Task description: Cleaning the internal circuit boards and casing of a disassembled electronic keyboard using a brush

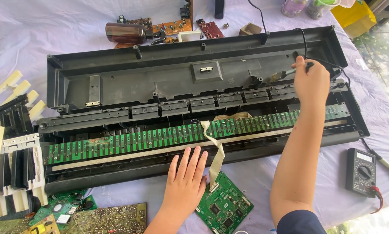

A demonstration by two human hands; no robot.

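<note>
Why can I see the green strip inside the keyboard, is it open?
Open. The black keyboard case has no keys on it, so the long green circuit strip lies bare. Loose white keys sit beside it.

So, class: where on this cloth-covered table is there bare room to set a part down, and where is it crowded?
Bare cloth shows at the far left, beyond the keyboard case. Another patch lies between the square green board and the multimeter, though the right forearm crosses it. The near-left corner is crowded with circuit boards and loose keys.
</note>
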